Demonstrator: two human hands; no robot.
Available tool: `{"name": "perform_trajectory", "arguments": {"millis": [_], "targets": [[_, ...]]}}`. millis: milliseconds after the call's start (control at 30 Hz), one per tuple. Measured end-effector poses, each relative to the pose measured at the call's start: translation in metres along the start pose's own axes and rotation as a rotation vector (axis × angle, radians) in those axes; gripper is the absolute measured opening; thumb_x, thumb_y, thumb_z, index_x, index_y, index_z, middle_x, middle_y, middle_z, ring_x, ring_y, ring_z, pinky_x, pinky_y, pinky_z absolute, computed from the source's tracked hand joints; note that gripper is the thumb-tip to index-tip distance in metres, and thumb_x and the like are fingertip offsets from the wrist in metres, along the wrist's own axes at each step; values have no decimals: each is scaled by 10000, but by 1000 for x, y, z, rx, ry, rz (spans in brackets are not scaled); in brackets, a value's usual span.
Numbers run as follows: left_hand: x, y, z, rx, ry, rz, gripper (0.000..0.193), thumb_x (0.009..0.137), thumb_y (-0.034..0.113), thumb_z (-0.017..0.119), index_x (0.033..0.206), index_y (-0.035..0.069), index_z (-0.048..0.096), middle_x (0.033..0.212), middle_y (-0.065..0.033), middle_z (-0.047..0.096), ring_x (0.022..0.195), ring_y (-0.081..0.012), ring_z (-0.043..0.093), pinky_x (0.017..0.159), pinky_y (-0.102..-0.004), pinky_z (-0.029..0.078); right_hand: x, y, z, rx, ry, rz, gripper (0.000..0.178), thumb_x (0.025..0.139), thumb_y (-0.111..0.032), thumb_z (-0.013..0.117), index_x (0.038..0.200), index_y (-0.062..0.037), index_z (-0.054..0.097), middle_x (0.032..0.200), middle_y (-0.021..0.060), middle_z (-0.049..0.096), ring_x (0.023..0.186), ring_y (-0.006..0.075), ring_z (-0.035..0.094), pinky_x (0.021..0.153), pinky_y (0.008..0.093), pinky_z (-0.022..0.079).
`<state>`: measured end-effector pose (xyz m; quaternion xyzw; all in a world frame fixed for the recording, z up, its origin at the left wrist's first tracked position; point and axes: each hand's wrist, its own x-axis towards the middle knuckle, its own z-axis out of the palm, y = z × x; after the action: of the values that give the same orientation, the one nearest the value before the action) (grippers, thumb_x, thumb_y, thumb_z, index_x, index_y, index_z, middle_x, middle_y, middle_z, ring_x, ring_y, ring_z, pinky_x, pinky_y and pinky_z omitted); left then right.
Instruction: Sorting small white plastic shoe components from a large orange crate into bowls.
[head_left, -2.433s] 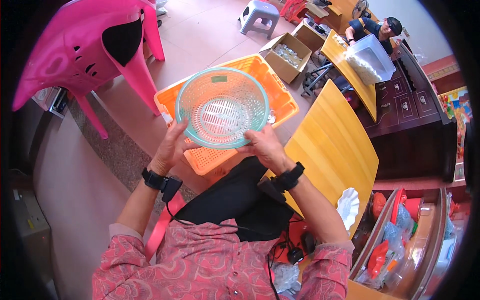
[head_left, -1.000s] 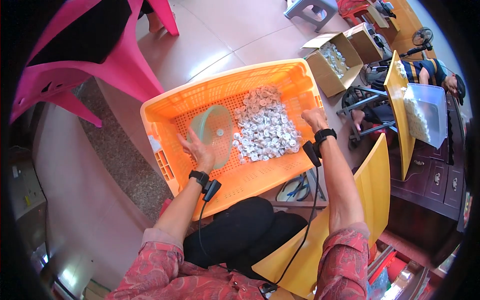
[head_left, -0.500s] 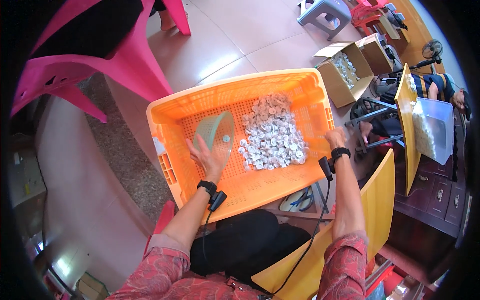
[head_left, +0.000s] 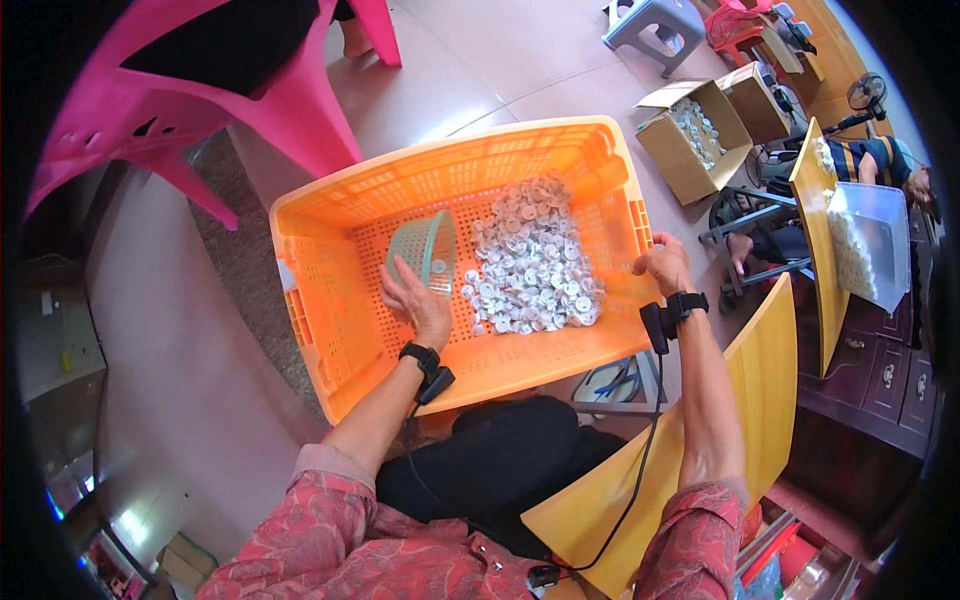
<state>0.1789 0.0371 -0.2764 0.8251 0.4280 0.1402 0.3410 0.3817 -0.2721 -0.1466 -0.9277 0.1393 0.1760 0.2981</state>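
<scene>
Just beyond the person's black-clad knees [head_left: 510, 450] sits an open orange crate [head_left: 480, 378] with perforated walls. A pale green basket [head_left: 410, 242] is already inside, tipped on its side in the left half, its mouth turned toward a heap of small white discs [head_left: 535, 265]. These lie loose on the crate floor in the right half; a single one shows at the basket's mouth, so the basket looks all but unfilled and the heap lies outside it.

The left forearm slants up from the lower edge, with the left hand [head_left: 418, 308] at the basket's near side, its fingers long and slightly parted. The right forearm reaches almost straight upward, and the right hand [head_left: 665, 265] bends inward at the crate's right end, fingers curled beside the rim. From this angle it cannot be told whether either hand truly grips or only rests. Both wrists wear black straps [head_left: 420, 354]. A yellow wooden board [head_left: 755, 390] stands beside the right arm.
</scene>
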Motion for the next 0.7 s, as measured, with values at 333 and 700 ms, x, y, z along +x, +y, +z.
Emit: {"name": "perform_trajectory", "arguments": {"millis": [333, 700], "targets": [[4, 20, -49, -102, -125, -150, 870, 808, 156, 734, 1504, 41, 225, 1537, -270, 158, 1338, -494, 228, 1071, -587, 277, -115, -123, -48, -197, 196, -229, 445, 563, -54, 759, 1004, -26, 711, 807, 82, 711, 721, 173, 660, 681, 310, 525], [-20, 38, -28, -425, -245, -246, 834, 772, -13, 625, 1498, 33, 218, 1533, -250, 149, 1385, -444, 238, 1124, -574, 179, -256, -233, -59, -155, 267, -594, 400, 664, -50, 737, 1036, -4, 598, 713, 97, 692, 614, 142, 660, 579, 282, 524]]}}
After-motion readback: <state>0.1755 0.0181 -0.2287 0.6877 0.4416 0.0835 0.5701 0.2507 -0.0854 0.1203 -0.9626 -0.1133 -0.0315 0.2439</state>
